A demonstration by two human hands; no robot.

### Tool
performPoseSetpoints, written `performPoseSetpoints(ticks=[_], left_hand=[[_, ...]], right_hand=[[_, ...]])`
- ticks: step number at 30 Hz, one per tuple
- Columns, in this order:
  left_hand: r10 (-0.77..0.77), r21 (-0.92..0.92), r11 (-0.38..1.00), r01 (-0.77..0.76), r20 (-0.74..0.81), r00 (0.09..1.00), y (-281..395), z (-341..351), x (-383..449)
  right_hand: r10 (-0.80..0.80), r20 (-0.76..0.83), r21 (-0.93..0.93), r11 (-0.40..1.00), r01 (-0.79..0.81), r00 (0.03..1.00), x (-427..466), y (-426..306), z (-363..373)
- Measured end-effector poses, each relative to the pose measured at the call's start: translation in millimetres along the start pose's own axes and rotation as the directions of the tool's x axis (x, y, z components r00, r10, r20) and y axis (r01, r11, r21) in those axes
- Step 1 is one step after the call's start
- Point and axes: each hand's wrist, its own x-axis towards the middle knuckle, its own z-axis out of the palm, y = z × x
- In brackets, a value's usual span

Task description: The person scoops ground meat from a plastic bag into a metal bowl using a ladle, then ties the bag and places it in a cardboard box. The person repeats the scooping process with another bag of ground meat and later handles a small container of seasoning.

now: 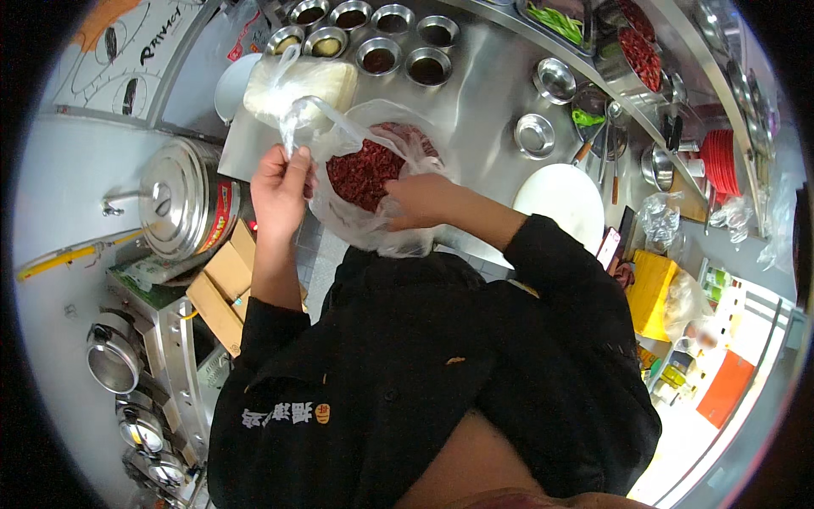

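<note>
A clear plastic bag (356, 226) stands in front of me with its mouth open, at the edge of the steel counter (486, 76). Dark red chopped food (362, 172) fills it; its exact kind is unclear. My left hand (283, 184) pinches a gathered strip of the bag between thumb and fingers, pulled up at the left. At the bag's right side, my right hand (420, 200) grips the rim, its fingertips partly hidden by the film. Behind my left hand lies a pale block wrapped in clear plastic (311, 89).
Several steel cups of dark liquid (379, 56) line the counter's back. Right of the bag are a white round board (563, 197) and two steel bowls (534, 135). A shelf edge (636, 89) curves above the right side. A large lidded steel pot (181, 197) stands left.
</note>
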Motion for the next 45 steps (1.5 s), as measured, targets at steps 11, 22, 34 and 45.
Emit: performPoseSetpoints(ticks=[11,22,34,45], left_hand=[[0.033,-0.345,0.937,-0.055,-0.069,0.997,1,-53,21],[0.286,-0.227,0.933,-0.280,-0.006,0.958,22,-68,31],[0.222,0.237,0.909,-0.343,0.422,0.879,32,-13,28],[-0.039,0.605,0.722,-0.337,0.521,0.853,26,13,12]], right_hand=[[0.254,0.009,-0.221,0.944,-0.246,0.967,-85,43,-21],[0.080,-0.772,0.062,0.997,-0.051,0.631,-147,-10,-91],[0.205,-0.926,0.345,0.800,0.490,0.316,-129,-3,-38],[0.299,-0.611,0.785,0.110,0.609,0.733,-88,-55,13]])
